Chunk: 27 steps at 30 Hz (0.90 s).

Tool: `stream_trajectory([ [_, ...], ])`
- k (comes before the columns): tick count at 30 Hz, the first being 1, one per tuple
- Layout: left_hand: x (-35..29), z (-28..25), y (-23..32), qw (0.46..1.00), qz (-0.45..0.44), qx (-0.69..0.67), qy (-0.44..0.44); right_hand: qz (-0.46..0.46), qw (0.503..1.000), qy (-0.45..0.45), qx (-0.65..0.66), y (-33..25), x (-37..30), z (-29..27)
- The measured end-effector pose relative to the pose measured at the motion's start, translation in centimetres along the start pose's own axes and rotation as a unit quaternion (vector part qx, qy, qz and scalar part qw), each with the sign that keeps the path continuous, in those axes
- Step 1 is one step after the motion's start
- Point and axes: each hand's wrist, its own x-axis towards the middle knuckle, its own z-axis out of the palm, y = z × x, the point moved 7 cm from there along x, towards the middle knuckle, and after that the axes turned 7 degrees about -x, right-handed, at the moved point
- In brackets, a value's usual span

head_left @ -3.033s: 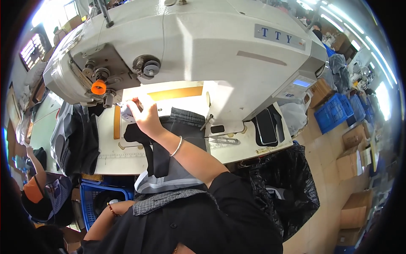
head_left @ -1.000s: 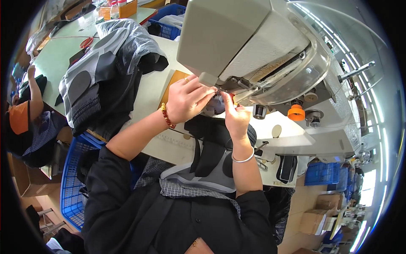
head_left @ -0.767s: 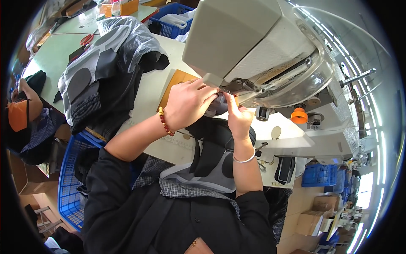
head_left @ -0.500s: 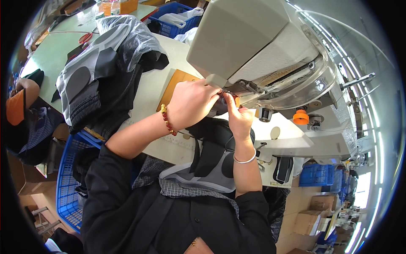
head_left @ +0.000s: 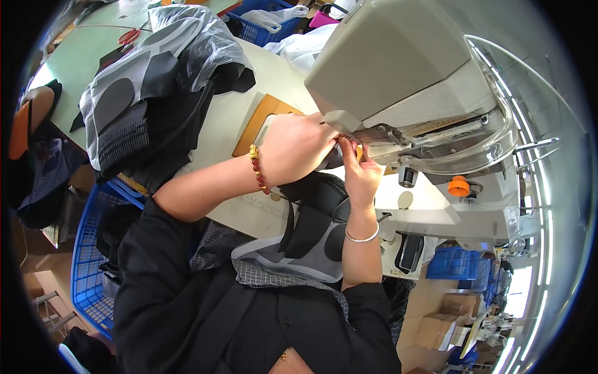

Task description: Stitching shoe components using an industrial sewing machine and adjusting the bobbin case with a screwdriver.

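Note:
My left hand, with a red bead bracelet at the wrist, reaches in under the head of a pale grey sewing machine. Beside it my right hand meets it there, thumb raised and fingers bent. Both hands are closed, fingertips pinched together close to the needle area. Whatever they hold is too small and hidden to make out. Below them, a black and grey padded fabric piece hangs from the machine bed toward my lap.
A pile of similar grey and black pieces under clear plastic lies on the table at left. A blue basket stands below it. Red scissors rest farther back. An orange knob sits at the machine's right. Cardboard boxes stand on the floor.
The view has shifted a little, so the machine and hands appear farther right. Both hands stay pinched together at the needle area, with only slight finger movement.

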Motion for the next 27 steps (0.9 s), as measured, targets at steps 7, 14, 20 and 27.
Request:
stream_trajectory([
  [7,0.1,0.2,-0.1,1.000,-0.007,-0.002,-0.014,0.014,0.999,0.015,0.036,-0.5,-0.3,-0.1],
  [14,0.1,0.1,-0.1,1.000,-0.012,0.000,-0.008,0.032,0.999,0.030,-0.026,-0.9,-0.7,-0.3],
  [20,-0.1,0.0,0.0,0.999,-0.007,-0.033,0.043,-0.006,0.999,0.034,-0.027,-0.6,-0.7,-0.5],
  [27,-0.5,-0.2,-0.1,0.996,-0.023,-0.055,0.073,0.019,0.999,-0.008,-0.040,-1.3,0.1,-1.0],
])
